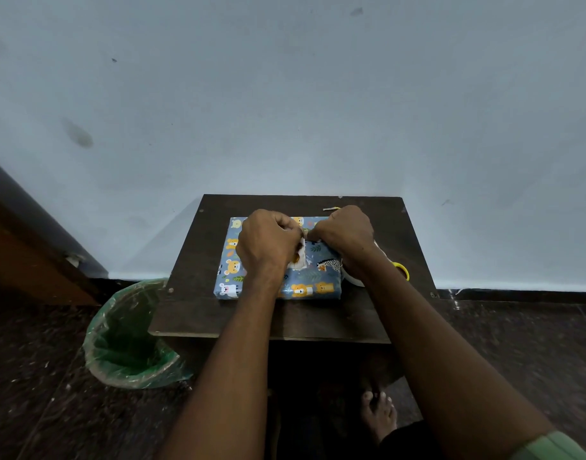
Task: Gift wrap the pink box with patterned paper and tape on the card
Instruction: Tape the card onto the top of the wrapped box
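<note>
The box (314,280) lies flat on the small dark table (368,313), fully covered in blue paper printed with bears and other animals. A small white card (298,260) rests on its top, mostly hidden by my hands. My left hand (268,244) is curled over the card's left side, fingertips pinched at the card's upper edge. My right hand (346,230) is closed just right of it, fingertips meeting the left ones above the card; what they pinch is too small to tell, possibly a strip of tape.
A white tape roll (353,280) and yellow-handled scissors (401,270) lie right of the box, partly under my right forearm. A paper scrap (331,208) sits near the table's back edge. A green-lined bin (128,336) stands on the floor at the left. My bare foot (379,413) shows below.
</note>
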